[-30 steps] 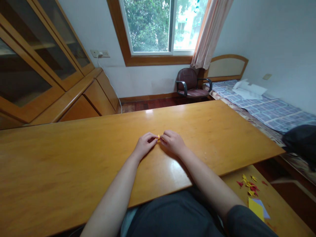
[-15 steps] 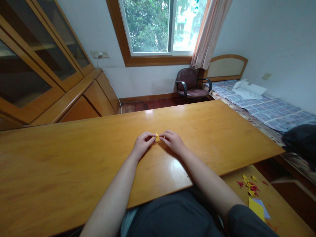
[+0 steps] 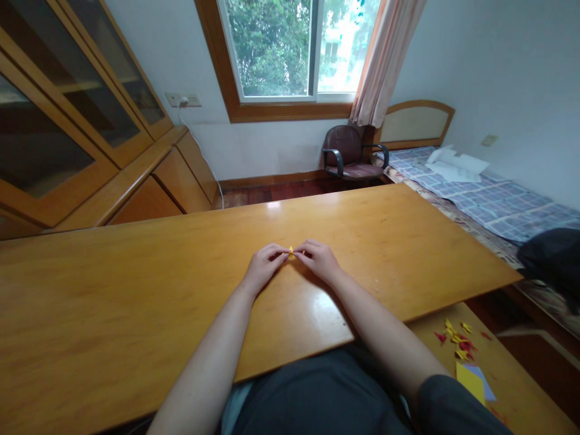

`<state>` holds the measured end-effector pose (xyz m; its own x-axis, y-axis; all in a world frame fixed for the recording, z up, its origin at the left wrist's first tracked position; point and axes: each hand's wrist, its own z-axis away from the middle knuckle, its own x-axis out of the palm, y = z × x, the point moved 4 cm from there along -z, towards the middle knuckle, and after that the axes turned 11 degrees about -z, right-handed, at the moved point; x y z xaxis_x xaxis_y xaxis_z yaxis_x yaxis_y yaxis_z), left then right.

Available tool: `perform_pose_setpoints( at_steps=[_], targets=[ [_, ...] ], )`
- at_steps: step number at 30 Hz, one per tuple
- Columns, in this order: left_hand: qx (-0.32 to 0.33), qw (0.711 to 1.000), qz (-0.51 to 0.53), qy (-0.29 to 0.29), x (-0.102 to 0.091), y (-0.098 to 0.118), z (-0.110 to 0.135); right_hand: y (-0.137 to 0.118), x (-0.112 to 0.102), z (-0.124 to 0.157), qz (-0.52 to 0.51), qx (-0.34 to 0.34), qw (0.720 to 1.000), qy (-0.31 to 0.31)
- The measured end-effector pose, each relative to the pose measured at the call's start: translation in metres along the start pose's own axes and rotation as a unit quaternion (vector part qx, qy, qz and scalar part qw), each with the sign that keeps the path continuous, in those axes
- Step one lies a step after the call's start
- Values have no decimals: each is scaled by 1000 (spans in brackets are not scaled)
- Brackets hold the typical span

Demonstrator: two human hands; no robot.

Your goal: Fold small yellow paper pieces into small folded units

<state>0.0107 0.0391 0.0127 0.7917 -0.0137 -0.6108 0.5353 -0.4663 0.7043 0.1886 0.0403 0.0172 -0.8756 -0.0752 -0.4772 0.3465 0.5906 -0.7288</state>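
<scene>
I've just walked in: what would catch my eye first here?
Probably the left hand and right hand, close together over the long wooden table, pinching a small yellow folded piece between them. Next, perhaps, the bright window beyond the table, then the red and yellow bits scattered at lower right on a lower wooden surface.

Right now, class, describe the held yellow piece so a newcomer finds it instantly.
Find the big wooden table. Over it, the left hand and right hand pinch a small yellow piece. It alone is held; other yellow and red pieces lie to the right.
</scene>
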Motion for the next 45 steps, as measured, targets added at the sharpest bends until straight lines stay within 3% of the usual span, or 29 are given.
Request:
perform_pose_setpoints(
  at_steps=[7,14,21,30,45],
  targets=[
    [-29,999,-7,17,1,-5,1,-5,-2,-1,3,22,1000,12],
    [-104,986,127,2,8,-14,3,-4,-3,-1,-12,28,999,23],
    [-141,974,180,-3,8,-17,2,-7,-2,-1,-11,5,1000,17],
    [-169,968,182,-11,8,-19,1,-2,2,1,-39,-9,999,36],
    [-178,966,187,8,6,-18,-1,3,6,-1,-112,56,990,62]
  ],
)
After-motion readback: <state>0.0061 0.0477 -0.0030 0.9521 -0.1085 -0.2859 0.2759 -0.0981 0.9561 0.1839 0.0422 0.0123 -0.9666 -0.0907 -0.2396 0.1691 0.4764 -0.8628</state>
